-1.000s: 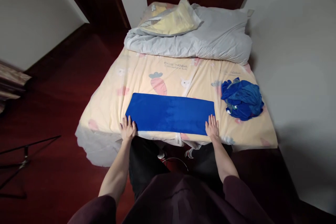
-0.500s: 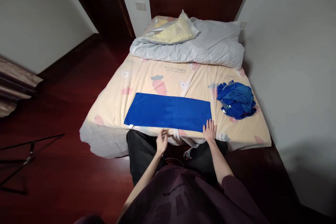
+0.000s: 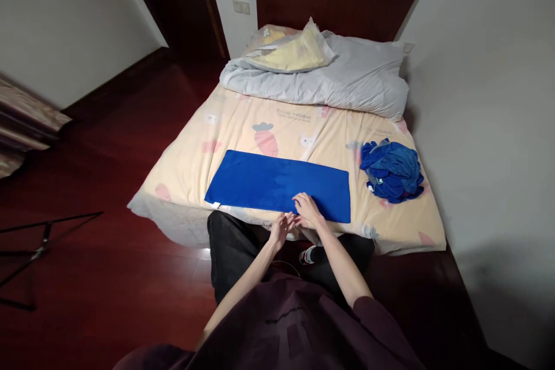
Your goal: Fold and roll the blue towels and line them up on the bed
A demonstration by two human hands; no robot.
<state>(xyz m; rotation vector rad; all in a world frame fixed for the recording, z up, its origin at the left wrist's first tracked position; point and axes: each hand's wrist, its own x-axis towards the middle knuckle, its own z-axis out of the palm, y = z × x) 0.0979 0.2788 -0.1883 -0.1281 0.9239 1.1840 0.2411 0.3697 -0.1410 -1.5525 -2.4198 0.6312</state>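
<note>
A blue towel (image 3: 269,182), folded into a long flat strip, lies across the near end of the bed (image 3: 191,156). My right hand (image 3: 307,210) rests on the towel's near edge at its middle, fingers spread flat. My left hand (image 3: 281,226) is just beside it at the bed's edge, fingers apart and holding nothing. The two hands almost touch.
A crumpled pile of blue cloth (image 3: 392,170) lies on the bed at the right. A grey duvet (image 3: 347,78) and a yellow pillow (image 3: 288,52) are bunched at the headboard. A dark tripod leg (image 3: 43,231) stands on the wooden floor at the left. A white wall runs along the bed's right side.
Both hands left the towel's two near corners and came together at the middle of its near edge. The towel has not moved.
</note>
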